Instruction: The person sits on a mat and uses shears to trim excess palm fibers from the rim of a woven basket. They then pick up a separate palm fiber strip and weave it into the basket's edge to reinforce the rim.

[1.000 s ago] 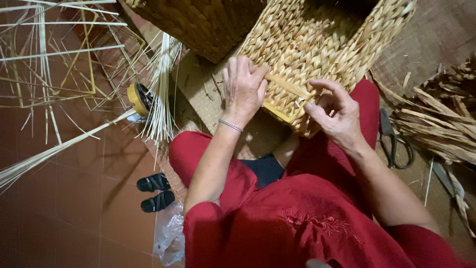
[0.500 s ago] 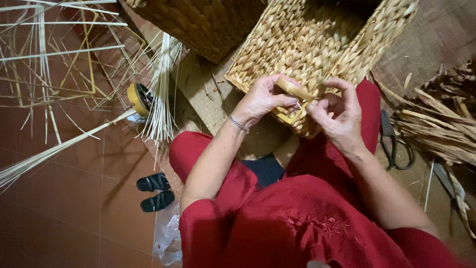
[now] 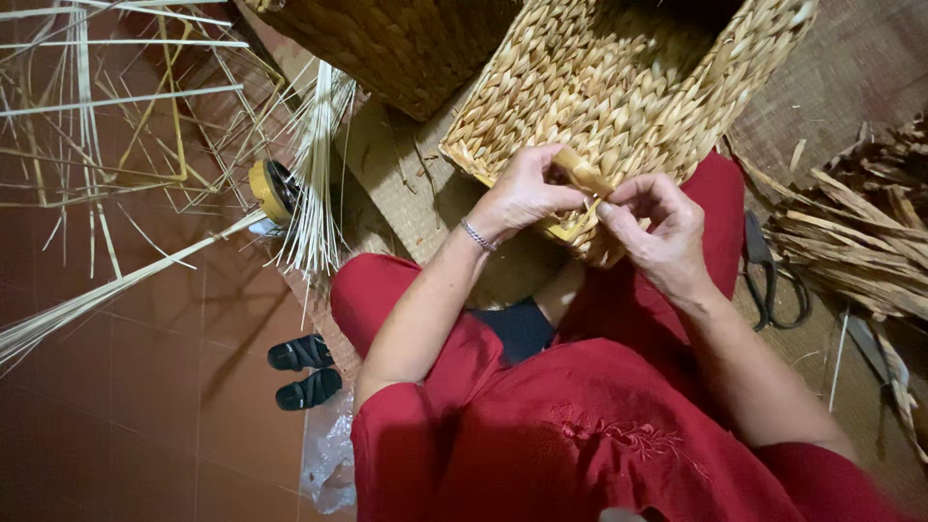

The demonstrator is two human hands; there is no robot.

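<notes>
Since the earlier frames, both hands have closed in on the near corner of the woven basket (image 3: 619,106); the left hand, formerly flat on the weave, is now curled.

Far left: loose pale reed strips (image 3: 116,145) fan across the red tile floor (image 3: 116,416), with a bundle of them beside a yellow tape roll (image 3: 271,190). A pair of black sandals (image 3: 303,371) lies on the tiles, near clear plastic wrap (image 3: 327,459).

Centre: a darker basket (image 3: 406,48) stands behind. The woven basket rests tilted on the person's red-clad lap, its corner turned toward the body, apparently to bring the edge within reach. The left hand (image 3: 527,191), bracelet at the wrist, pinches a flat tan strand (image 3: 583,174) at that corner. The right hand (image 3: 652,232) meets it, thumb and forefinger clenched on the same strand's lower end, seemingly keeping it taut against the rim.

Right: black scissors (image 3: 768,275) lie on the mat (image 3: 851,87), within arm's reach, beside a heap of dried fibre (image 3: 860,232).
</notes>
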